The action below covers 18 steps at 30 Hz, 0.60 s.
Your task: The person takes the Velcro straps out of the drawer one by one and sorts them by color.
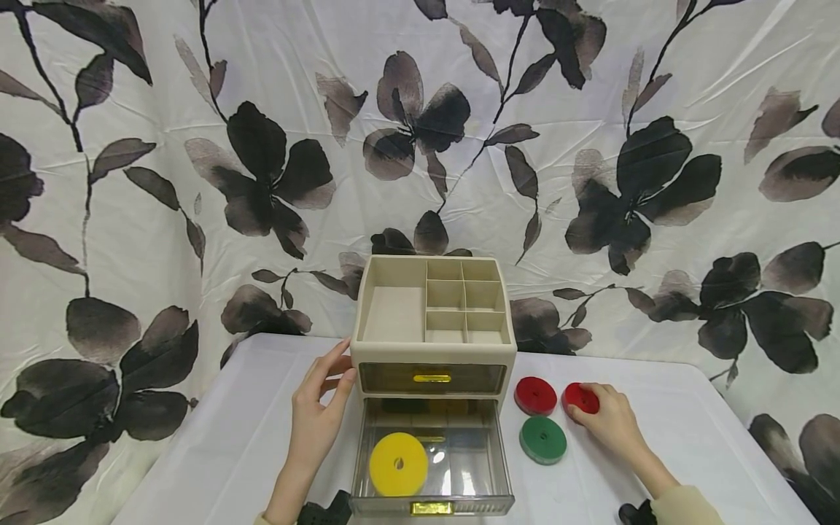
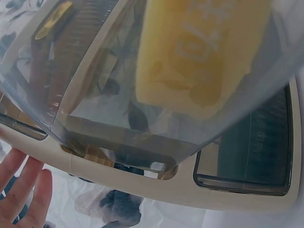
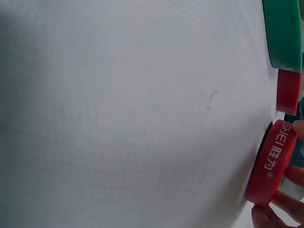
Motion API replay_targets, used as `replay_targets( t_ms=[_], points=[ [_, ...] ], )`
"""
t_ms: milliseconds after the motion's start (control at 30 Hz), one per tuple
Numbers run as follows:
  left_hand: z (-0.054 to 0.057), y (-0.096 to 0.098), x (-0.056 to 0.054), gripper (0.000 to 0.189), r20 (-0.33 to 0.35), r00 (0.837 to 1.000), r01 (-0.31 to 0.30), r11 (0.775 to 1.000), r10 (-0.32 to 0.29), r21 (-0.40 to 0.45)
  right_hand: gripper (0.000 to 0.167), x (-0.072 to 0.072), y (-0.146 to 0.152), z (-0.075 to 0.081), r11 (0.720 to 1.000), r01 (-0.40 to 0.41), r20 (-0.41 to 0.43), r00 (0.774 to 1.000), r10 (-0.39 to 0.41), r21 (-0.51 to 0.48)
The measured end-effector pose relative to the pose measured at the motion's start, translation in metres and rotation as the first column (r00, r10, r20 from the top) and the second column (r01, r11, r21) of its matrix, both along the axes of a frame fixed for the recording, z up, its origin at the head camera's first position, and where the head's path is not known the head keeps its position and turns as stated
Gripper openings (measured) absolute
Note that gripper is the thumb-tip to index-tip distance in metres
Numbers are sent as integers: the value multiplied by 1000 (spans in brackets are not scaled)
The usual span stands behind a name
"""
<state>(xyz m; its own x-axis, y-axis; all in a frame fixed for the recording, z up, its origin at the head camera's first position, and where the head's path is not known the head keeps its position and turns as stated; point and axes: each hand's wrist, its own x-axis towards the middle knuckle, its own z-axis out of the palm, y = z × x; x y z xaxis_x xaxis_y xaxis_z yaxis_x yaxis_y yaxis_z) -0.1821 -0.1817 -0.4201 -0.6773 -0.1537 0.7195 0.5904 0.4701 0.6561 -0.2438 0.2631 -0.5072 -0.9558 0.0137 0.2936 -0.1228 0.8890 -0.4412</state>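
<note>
My right hand [image 1: 612, 421] pinches a red tape roll [image 3: 271, 164] by its rim, thumb on one side and fingers on the other; the right wrist view shows it slightly tilted, close over the table. Left of it lie another red tape roll [image 1: 534, 396] and a green tape roll [image 1: 542, 440]. My left hand [image 1: 320, 408] has its fingers extended at the left side of a cream desktop organizer [image 1: 434, 353]. Below, its clear lower drawer [image 1: 462, 467] is pulled out with a yellow tape roll [image 1: 398, 464] lying inside, also seen through the plastic in the left wrist view.
Above the open drawer, the organizer's upper drawer [image 1: 394, 378] is closed. Divided compartments [image 1: 446, 297] form the top. A white cloth covers the table [image 1: 230, 437], and a floral curtain [image 1: 499, 182] hangs right behind.
</note>
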Motion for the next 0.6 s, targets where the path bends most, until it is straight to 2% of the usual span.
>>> replay_targets(
  t_ms=[333, 600],
  points=[
    [4, 2, 2, 50, 42, 999, 7, 1000, -7, 17, 49, -7, 2, -1, 1000, 11, 33, 999, -12, 9],
    [5, 4, 0, 50, 29, 1000, -4, 1000, 4, 8, 50, -11, 2, -1, 1000, 12, 29, 1000, -12, 13]
  ],
)
